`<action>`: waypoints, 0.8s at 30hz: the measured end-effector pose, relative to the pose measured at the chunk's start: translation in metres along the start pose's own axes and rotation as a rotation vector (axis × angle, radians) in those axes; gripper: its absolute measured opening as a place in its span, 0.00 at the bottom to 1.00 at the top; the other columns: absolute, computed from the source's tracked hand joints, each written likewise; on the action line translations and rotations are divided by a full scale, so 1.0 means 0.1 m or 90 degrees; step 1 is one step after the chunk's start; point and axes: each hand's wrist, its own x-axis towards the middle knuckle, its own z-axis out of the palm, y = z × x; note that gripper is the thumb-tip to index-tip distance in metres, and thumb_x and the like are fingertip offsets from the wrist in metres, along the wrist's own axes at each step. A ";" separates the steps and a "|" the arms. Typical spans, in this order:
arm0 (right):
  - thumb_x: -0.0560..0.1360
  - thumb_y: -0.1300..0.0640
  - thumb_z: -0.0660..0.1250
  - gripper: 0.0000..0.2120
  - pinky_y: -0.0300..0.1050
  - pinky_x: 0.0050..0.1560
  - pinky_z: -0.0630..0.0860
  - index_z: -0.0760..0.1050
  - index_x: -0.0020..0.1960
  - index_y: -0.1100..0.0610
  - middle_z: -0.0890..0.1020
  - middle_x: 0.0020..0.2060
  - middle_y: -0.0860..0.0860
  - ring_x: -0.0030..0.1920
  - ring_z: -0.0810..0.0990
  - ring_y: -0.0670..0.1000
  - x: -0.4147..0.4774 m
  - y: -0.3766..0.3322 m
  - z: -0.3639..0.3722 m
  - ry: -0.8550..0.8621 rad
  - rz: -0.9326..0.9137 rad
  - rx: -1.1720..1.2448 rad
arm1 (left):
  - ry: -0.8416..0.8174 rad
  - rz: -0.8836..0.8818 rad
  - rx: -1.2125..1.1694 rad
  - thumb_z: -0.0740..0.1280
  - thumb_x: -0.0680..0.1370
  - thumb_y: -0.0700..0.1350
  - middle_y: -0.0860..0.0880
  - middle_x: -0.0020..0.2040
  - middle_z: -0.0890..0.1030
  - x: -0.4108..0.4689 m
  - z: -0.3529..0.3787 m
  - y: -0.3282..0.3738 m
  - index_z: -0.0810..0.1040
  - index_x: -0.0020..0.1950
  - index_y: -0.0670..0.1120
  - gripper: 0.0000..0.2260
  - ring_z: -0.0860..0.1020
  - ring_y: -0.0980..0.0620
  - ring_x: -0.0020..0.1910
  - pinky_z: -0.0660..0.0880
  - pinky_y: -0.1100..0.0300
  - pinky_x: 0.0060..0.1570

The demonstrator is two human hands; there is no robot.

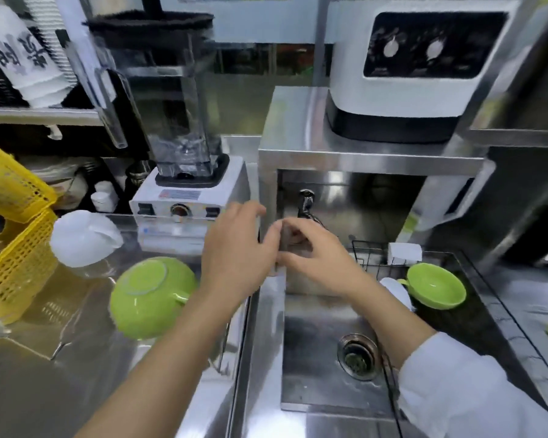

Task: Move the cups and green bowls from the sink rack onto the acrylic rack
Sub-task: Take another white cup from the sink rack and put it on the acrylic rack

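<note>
Above the sink's left wall, my left hand (238,254) and my right hand (314,257) meet around a small clear cup (283,245), which is blurred and hard to make out. My right fingers curl around its right side, and my left thumb and fingers close on its left side. One green bowl (152,295) lies upside down on the acrylic rack (76,314) at the left, beside an upturned white cup (83,238). Another green bowl (435,286) sits upright in the black wire sink rack (370,257) at the right, next to a white cup (396,292).
A blender (184,184) stands behind the acrylic rack. Yellow baskets (16,248) fill the far left. The sink basin (317,352) with its drain lies below my hands, the tap (306,203) behind them. A white machine (418,74) sits on the steel shelf above.
</note>
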 end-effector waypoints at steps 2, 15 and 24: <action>0.68 0.48 0.70 0.23 0.31 0.51 0.71 0.72 0.61 0.51 0.77 0.53 0.47 0.49 0.76 0.41 -0.13 0.28 -0.20 0.063 0.060 0.020 | -0.055 0.032 -0.007 0.64 0.75 0.50 0.43 0.54 0.78 0.00 0.31 0.21 0.75 0.55 0.44 0.13 0.73 0.42 0.55 0.69 0.50 0.54; 0.74 0.51 0.65 0.15 0.40 0.24 0.68 0.68 0.56 0.58 0.78 0.35 0.55 0.27 0.74 0.52 -1.03 2.04 -1.06 0.147 0.524 0.129 | -0.361 0.180 0.253 0.59 0.75 0.51 0.44 0.59 0.76 -0.14 2.33 0.91 0.69 0.59 0.44 0.16 0.71 0.42 0.59 0.64 0.50 0.56; 0.74 0.46 0.62 0.25 0.39 0.22 0.74 0.63 0.68 0.51 0.75 0.50 0.50 0.24 0.78 0.47 -1.13 2.41 -1.01 -0.011 0.532 0.147 | -0.407 0.139 0.448 0.62 0.73 0.43 0.42 0.54 0.82 -0.20 2.91 0.86 0.69 0.59 0.43 0.16 0.76 0.43 0.56 0.62 0.53 0.61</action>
